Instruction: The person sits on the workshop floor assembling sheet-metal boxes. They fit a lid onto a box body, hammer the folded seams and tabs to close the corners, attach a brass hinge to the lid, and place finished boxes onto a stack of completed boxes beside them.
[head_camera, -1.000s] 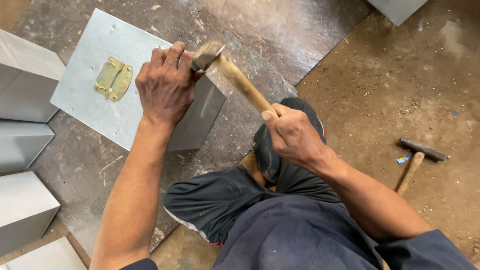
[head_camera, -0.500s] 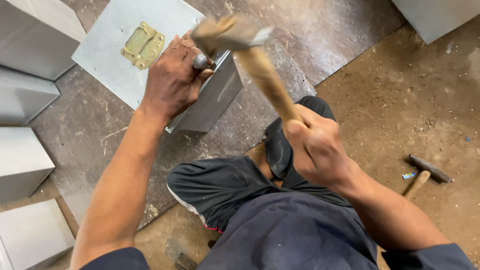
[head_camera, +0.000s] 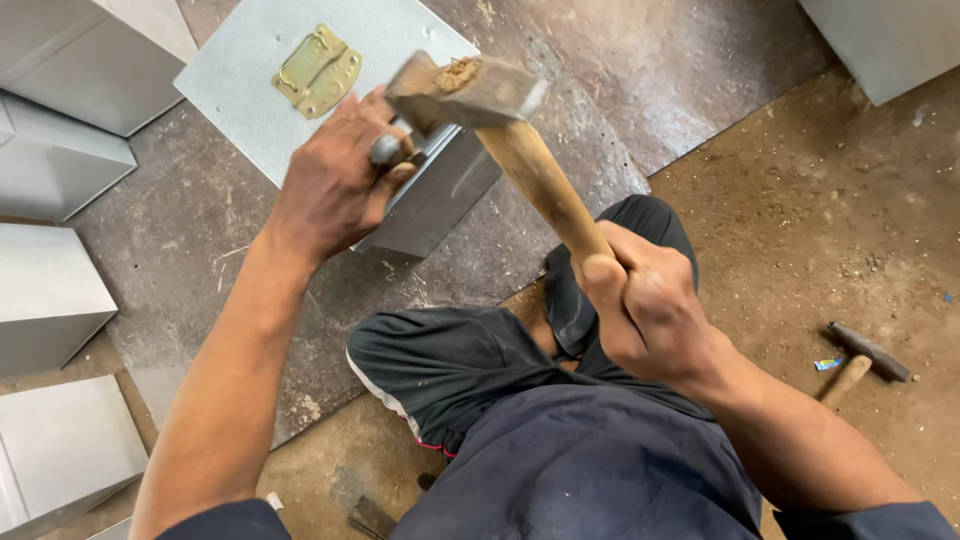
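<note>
The right hand (head_camera: 650, 310) grips a wooden-handled hammer (head_camera: 520, 150), its head raised above the left hand (head_camera: 335, 185). The left hand holds a metal punch (head_camera: 388, 150) against a grey metal box (head_camera: 300, 100) bearing a brass hinge (head_camera: 318, 70). A second hammer (head_camera: 865, 360) lies on the dirt floor (head_camera: 800, 220).

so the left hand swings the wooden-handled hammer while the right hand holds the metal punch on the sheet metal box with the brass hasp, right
Not quite: the hands are swapped. In the head view the right hand grips the wooden-handled hammer, and the left hand holds the metal punch on the sheet metal box with the brass hasp.
</note>
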